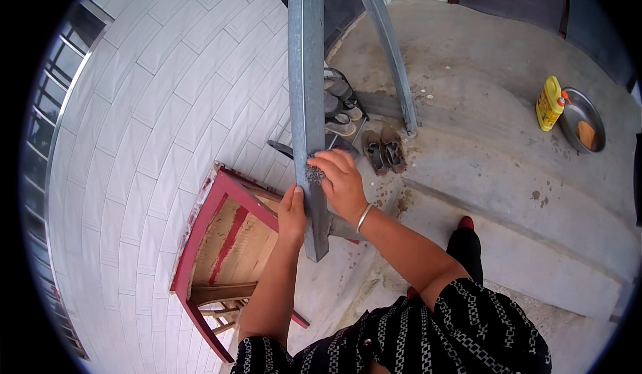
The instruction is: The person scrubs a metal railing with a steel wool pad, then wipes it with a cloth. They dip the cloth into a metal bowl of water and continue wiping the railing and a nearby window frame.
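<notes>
Entrance step of a home, seen from above

A domestic doorstep is suggested by the white-tiled wall [167, 106], the bare concrete steps [508, 173], and pairs of sandals [384, 150] left beside a shoe rack [340, 110]. A yellow detergent bottle [550, 104] and a metal basin [583, 120] are set on the concrete, and what is probably a barred window [57, 86] is glimpsed at the blurred left rim.

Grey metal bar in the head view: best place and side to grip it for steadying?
Grip the metal bar low down, just above its bottom end, wrapping from its left edge as the left hand does. The bar is a long, flat, narrow strip standing nearly upright, so fingers close easily around its thin edge. This probably leaves the front face free for the right hand pressing the steel-wool pad.
</notes>
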A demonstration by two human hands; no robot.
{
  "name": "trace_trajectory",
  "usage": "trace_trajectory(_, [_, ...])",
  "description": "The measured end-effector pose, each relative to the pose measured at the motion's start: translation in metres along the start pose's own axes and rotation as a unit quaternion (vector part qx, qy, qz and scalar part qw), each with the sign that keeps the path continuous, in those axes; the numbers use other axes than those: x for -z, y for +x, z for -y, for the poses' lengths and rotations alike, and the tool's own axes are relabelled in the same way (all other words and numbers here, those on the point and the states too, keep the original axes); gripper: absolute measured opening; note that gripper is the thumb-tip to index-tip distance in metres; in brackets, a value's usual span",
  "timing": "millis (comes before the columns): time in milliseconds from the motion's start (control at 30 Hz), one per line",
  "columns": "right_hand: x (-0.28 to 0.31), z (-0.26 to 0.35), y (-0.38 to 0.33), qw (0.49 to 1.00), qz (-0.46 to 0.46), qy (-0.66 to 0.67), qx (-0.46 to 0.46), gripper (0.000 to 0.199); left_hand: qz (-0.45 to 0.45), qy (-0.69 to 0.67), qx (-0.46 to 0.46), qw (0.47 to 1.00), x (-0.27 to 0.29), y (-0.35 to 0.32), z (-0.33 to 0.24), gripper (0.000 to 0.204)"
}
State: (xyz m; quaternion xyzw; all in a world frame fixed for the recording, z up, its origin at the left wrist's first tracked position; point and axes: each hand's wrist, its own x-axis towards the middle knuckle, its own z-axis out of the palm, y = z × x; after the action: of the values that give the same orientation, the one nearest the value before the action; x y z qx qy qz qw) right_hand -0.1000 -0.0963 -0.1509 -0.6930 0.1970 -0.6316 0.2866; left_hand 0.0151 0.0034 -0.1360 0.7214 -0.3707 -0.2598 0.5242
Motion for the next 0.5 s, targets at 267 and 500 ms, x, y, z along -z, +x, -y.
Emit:
trace_trajectory(267, [0.019, -0.047, 0.199, 0.991, -0.091, -0.017, 0.092, 0.041, -0.04, 0.154, -0.238, 0.958, -0.046, 0.111, -0.111, 0.042])
trace_trajectory(500, [0.044, -0.069, 0.392, 0.98, -0.125, -0.005, 0.155, 0.037, -0.017, 0.124, -0.245, 0.962, -0.092, 0.211, -0.274, 0.045])
